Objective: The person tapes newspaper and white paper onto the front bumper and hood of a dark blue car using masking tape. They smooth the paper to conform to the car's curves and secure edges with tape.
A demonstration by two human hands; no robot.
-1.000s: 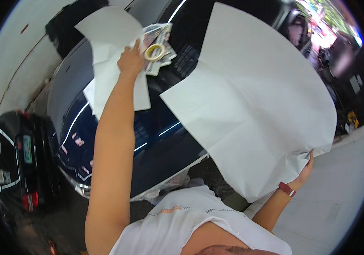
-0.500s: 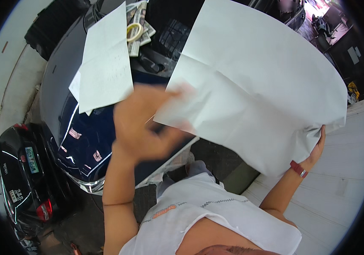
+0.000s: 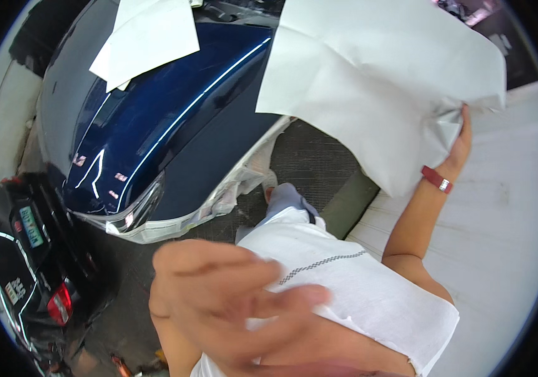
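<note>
Blue car at left; white sheet clamped in right hand, well apart from loosely open left hand.

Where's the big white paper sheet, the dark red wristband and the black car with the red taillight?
Big white paper sheet (image 3: pixel 372 78): head view, near its middle.
Dark red wristband (image 3: pixel 431 177): head view, its strap.
Black car (image 3: pixel 38 265): head view, its rear panel.

White sheet in right hand, left hand before white shirt

White sheet; blue car; red wristband; white shirt, dark-patterned stripe.
</note>
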